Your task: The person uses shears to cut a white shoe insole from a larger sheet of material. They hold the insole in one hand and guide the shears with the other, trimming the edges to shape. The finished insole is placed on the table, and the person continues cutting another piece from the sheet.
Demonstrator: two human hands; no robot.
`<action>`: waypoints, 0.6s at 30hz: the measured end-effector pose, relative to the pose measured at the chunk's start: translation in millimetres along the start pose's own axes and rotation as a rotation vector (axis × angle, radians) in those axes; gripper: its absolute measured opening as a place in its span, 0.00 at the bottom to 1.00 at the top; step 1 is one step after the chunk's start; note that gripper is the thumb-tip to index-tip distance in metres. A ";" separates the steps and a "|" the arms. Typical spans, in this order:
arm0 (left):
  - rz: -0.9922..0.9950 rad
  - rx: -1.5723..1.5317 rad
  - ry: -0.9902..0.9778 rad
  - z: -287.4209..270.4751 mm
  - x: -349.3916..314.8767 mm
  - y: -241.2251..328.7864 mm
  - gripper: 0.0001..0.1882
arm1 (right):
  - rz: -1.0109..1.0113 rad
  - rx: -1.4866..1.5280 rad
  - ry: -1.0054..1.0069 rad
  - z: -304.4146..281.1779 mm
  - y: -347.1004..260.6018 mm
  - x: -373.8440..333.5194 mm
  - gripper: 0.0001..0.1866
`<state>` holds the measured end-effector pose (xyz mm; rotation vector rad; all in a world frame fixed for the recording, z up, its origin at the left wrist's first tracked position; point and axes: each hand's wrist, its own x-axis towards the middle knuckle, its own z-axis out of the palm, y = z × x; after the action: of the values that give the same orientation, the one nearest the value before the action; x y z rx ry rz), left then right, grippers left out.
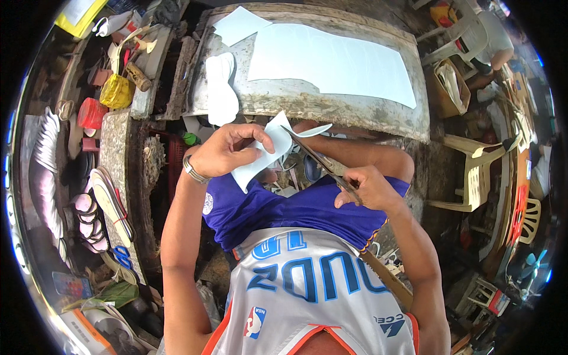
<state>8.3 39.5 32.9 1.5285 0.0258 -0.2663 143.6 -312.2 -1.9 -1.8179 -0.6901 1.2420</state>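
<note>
Above my lap, my left hand [234, 151] pinches a small white sheet piece [276, 139] between thumb and fingers. In my right hand [370, 188] is a pair of scissors [323, 162], its long dark blades pointing up and left. The blade tips meet the piece's right edge, where a narrow curved strip [316, 131] sticks out to the right. Just beyond my left hand, white sole-shaped pieces [222, 89] lie stacked at the near left of a worn table [278, 109]. A large white sheet [331, 59] and a smaller white offcut [239, 26] lie farther back on it.
On my left a rough bench [121, 142] stands beside bundled soles [47, 171], with a yellow container [116, 90] and a red one [92, 112] farther back. To the right are a cream plastic chair [473, 171] and a cardboard box [449, 89]. Another person sits at the far right.
</note>
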 end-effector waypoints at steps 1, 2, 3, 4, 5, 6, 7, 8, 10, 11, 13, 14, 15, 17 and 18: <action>0.013 -0.008 -0.020 -2.2 -0.4 -2.6 0.16 | 0.007 -0.023 -0.020 -3.8 1.0 -1.8 0.22; 0.006 -0.123 -0.007 -4.8 -2.2 -5.3 0.19 | 0.015 -0.046 -0.040 -6.9 1.7 -3.5 0.21; 0.000 -0.238 0.007 -8.1 -4.6 -8.0 0.22 | 0.046 0.007 -0.043 -9.4 2.0 -6.4 0.22; -0.009 -0.348 0.020 -10.4 -6.5 -11.7 0.26 | 0.075 0.060 -0.045 -11.7 1.8 -10.0 0.23; -0.013 -0.638 -0.004 -14.6 -12.2 -13.6 0.32 | 0.085 0.145 -0.058 -11.8 1.6 -12.7 0.24; 0.102 -0.911 -0.080 -15.5 -12.1 -18.1 0.32 | 0.074 0.251 -0.054 -8.3 1.6 -14.4 0.25; 0.143 -1.046 0.030 -9.5 -15.5 -24.4 0.32 | 0.043 0.389 -0.062 -2.1 1.7 -15.7 0.26; 0.207 -1.190 0.126 2.1 -18.7 -32.0 0.32 | 0.003 0.526 -0.068 4.0 1.3 -16.8 0.27; 0.455 -1.470 0.010 25.7 0.6 -50.1 0.27 | 0.043 0.691 -0.052 21.2 0.0 -14.3 0.28; 0.455 -1.613 -0.099 35.3 8.3 -56.4 0.26 | 0.060 0.773 -0.043 31.1 -1.1 -11.6 0.28; 0.466 -1.497 0.029 65.1 21.9 -67.5 0.29 | 0.033 0.763 0.004 47.9 -3.4 -7.2 0.27; 0.432 -1.217 0.353 79.8 26.6 -70.0 0.31 | 0.025 0.751 0.025 54.9 -4.4 -5.6 0.27; 0.416 -1.168 0.331 83.7 29.5 -69.5 0.29 | 0.051 0.749 0.075 60.9 -5.4 -4.3 0.22; 0.404 -0.985 0.520 87.3 36.3 -64.4 0.24 | 0.085 0.656 0.139 71.8 -7.0 -2.3 0.21; 0.414 -0.886 0.605 85.0 39.2 -60.3 0.22 | 0.088 0.614 0.165 75.3 -7.4 -0.8 0.20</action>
<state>22.4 -51.7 -29.4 0.6527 0.2669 0.4975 73.3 -285.2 -9.3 -1.4195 -0.1090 1.1779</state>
